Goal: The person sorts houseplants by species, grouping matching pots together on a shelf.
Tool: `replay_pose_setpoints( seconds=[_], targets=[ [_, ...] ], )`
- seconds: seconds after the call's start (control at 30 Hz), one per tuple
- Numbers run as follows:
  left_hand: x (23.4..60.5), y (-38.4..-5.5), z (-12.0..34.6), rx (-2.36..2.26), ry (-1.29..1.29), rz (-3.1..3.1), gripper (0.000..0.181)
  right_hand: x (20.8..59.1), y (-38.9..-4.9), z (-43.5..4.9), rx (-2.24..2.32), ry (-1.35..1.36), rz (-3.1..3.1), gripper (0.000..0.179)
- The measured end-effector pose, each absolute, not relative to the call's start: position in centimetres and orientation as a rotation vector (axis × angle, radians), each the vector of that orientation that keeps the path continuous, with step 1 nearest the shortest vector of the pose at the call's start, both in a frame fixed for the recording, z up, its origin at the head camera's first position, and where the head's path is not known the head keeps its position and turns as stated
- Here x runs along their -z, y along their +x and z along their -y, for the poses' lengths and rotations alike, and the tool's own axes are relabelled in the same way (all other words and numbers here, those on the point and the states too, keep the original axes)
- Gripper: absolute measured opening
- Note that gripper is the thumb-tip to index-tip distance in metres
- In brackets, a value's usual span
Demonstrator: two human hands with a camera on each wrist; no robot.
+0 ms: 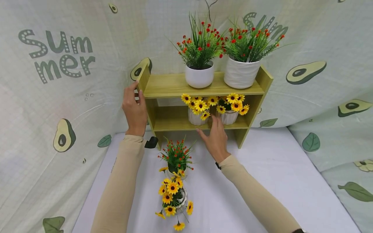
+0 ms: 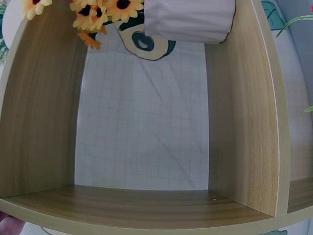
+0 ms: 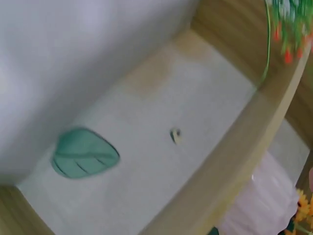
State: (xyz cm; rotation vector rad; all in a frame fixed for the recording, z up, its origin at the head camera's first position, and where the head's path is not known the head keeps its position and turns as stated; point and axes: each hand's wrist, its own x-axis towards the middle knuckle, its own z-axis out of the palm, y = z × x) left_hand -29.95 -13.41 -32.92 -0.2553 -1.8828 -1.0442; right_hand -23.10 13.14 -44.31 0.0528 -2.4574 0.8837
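White ribbed pot (image 1: 195, 120) with yellow flowers (image 1: 200, 105), near a matching pot (image 1: 230, 118) on the lower board (image 1: 172, 121) of the wooden shelf (image 1: 166, 85). Probably light and stiff; best gripped round the body. Right hand (image 1: 216, 138) spread beside it. Left hand (image 1: 135, 110) loosely bent against the shelf's side.

Left of the two sunflower pots (image 1: 196, 118), the shelf's (image 1: 170, 122) lower tier leaves room to reach in. The right hand (image 1: 217, 137) obstructs the gap between them; red flowers (image 1: 176, 155) stand in front.
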Motion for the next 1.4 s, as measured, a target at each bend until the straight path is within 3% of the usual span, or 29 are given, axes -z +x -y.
replay_pose_setpoints(
  seconds=[0.27,0.53,0.7,1.03,1.4],
  targets=[
    [32.9,-30.0,13.5,1.046,-0.259,1.892,0.029,49.7,-16.9,-13.4,-0.824,0.335,2.444,0.057],
    [32.7,-29.8,13.5,1.019,-0.278,1.916,0.031,53.6,-11.4,-12.0,-0.968,0.618,2.7,0.046],
    [32.6,-29.8,13.5,1.023,-0.282,1.916,0.031,54.6,-9.7,-11.3,-1.201,0.783,2.86,0.052],
    [32.7,-29.7,13.6,1.037,-0.286,1.914,0.031,55.3,-9.0,-9.9,-1.512,0.943,2.935,0.092],
    [32.8,-29.8,13.6,1.034,-0.288,1.91,0.031,55.8,-9.2,-8.3,-1.711,0.884,2.8,0.089]
  ],
)
